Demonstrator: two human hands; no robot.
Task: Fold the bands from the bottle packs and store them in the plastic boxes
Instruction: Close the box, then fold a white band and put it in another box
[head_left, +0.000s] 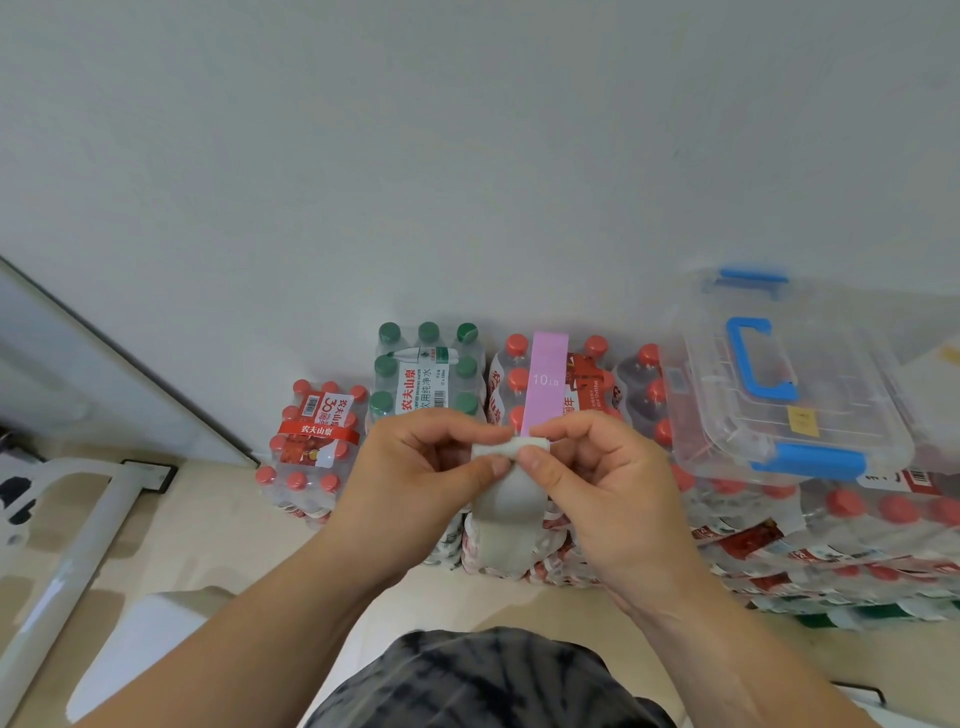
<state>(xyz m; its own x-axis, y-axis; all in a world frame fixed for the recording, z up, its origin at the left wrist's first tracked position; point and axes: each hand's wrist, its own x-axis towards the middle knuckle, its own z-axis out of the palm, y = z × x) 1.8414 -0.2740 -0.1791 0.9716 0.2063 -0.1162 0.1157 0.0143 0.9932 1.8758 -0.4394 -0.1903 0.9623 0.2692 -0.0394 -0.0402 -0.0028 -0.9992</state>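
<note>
A grey band (506, 514) was held up in front of the body, gripped by both hands. Its upper end was folded or rolled into a small thick wad. This wad was pinched from one side by the left hand (415, 467) and from the other by the right hand (597, 478), with the two thumbs brought close together on its near face. The fingers (540, 462) of both hands were curled in around the wad. The rest of the grey band was left hanging below the hands as a flat loop, above the floor (218, 519) and in front of the packs.

A pink band (545, 384), marked "10 LB", was laid lengthwise across the top of a red-capped pack (589, 384) just behind the hands. Its near end was hidden by the right hand.

A green-capped pack (426, 374) was set against the wall (467, 156) just left of the red-capped pack. A lower pack (311, 441) with red caps was stood on the floor further left.

To the right, a clear box (841, 395) with a blue handle (753, 364) and blue latches was placed on stacked packs (779, 540), its lid closed. A small yellow patch was seen at the lid, possibly a label, though it could not be told whether it lay on the lid or inside.

A white frame (78, 545) was seen at the far left on the floor.
</note>
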